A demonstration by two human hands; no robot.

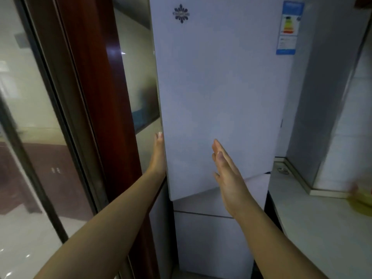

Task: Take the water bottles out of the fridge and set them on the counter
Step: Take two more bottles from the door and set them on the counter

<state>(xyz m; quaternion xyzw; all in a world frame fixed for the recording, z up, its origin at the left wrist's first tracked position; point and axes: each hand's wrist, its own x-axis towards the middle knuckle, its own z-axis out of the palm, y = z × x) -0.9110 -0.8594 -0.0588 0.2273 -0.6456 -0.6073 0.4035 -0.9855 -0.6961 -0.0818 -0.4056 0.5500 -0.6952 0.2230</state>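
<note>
The fridge [211, 238] stands right in front of me, and its upper door [217, 97] hides the inside, so no bottle shows. My left hand [159, 156] lies along that door's left edge, fingers straight and pointing up. My right hand [225, 170] is flat and released before the door's lower part; I cannot tell whether it touches. The counter [322, 228] lies just right of the fridge.

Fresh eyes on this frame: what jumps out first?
The tall white fridge door fills the middle, shut or nearly so, its inside hidden. The left hand lies along the door's left edge, and the right hand hovers flat, fingers straight, before its lower part. A blue energy label sits at its top right; the counter lies to the right.
</note>
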